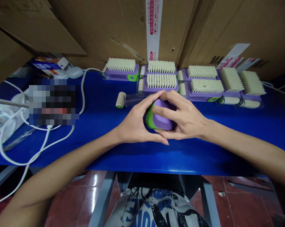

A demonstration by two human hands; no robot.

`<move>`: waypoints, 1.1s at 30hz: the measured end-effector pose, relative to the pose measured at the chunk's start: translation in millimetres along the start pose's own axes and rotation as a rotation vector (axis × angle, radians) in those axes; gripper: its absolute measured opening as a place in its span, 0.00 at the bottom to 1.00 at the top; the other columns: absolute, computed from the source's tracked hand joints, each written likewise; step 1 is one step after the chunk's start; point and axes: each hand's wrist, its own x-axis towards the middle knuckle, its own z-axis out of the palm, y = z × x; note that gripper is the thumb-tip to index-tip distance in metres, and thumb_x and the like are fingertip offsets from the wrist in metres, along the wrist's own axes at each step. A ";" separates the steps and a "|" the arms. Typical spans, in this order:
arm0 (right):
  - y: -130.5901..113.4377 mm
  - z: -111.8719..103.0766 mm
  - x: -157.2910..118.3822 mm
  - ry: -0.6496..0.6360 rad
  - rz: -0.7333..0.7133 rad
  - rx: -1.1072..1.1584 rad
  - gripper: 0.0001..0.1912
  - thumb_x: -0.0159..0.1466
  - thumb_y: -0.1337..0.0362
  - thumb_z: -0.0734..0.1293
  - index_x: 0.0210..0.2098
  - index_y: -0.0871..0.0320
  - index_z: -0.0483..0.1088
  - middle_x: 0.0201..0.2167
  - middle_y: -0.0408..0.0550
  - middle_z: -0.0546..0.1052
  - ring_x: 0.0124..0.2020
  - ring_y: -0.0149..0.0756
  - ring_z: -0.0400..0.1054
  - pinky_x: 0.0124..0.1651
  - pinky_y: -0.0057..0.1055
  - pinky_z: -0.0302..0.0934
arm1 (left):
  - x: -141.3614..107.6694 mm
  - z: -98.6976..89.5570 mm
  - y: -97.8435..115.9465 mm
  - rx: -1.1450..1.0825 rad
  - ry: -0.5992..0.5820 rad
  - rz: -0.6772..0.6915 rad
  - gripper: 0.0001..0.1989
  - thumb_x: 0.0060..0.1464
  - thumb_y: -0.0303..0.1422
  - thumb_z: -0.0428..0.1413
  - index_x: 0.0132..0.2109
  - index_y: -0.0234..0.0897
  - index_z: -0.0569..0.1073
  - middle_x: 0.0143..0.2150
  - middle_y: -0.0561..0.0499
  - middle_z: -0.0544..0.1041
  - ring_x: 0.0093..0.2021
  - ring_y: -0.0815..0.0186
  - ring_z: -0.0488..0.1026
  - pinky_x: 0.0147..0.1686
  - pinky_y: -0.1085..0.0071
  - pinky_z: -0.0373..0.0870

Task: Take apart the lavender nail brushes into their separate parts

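Observation:
Both my hands meet over the middle of the blue table around a purple and green plastic piece (160,118) with a rounded end. My right hand (185,116) is closed on it, with a bent finger across its purple top and the thumb on the near side. My left hand (136,121) curves round the green left side, its thumb reaching along the near edge. The far fingers of both hands are partly hidden. Just left of my hands lies a pale roller (120,100) on a clear plastic part (134,99), whose right end goes out of sight behind my left hand.
Several purple brushes with cream bristles (161,81) stand bristles-up along the back of the blue table (142,159). Cardboard boxes (109,28) wall off the back. White cables (44,145), a white box (58,64) and a blurred-out patch (54,105) are on the left.

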 end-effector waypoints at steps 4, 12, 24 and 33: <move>-0.1 -2.3 3.3 -0.038 0.055 -0.044 0.30 0.76 0.42 0.63 0.68 0.51 0.70 0.48 0.54 0.69 0.48 0.51 0.66 0.51 0.52 0.71 | 0.0 -1.8 4.1 -0.025 0.050 -0.036 0.65 0.35 0.54 0.84 0.78 0.51 0.68 0.80 0.42 0.70 0.80 0.32 0.66 0.83 0.35 0.61; 3.7 1.8 1.2 -0.126 -0.015 0.008 0.29 0.80 0.44 0.58 0.72 0.48 0.69 0.60 0.59 0.64 0.57 0.55 0.62 0.58 0.59 0.67 | -1.3 -5.1 0.2 0.017 0.052 -0.062 0.68 0.34 0.60 0.82 0.79 0.51 0.67 0.81 0.41 0.68 0.82 0.32 0.62 0.82 0.35 0.63; 5.6 -1.0 4.9 -0.051 0.160 0.232 0.36 0.78 0.32 0.57 0.69 0.46 0.75 0.59 0.56 0.69 0.59 0.53 0.67 0.64 0.61 0.68 | -7.2 19.7 -6.7 -0.165 0.282 -0.097 0.59 0.42 0.68 0.76 0.75 0.49 0.70 0.74 0.39 0.75 0.74 0.36 0.74 0.72 0.43 0.78; 8.3 5.0 -3.5 -0.051 0.114 0.103 0.36 0.79 0.33 0.52 0.70 0.43 0.73 0.60 0.56 0.67 0.61 0.52 0.65 0.64 0.56 0.66 | -2.5 9.7 -15.8 -0.171 0.278 -0.035 0.51 0.42 0.65 0.78 0.69 0.50 0.78 0.67 0.41 0.78 0.71 0.41 0.77 0.71 0.45 0.78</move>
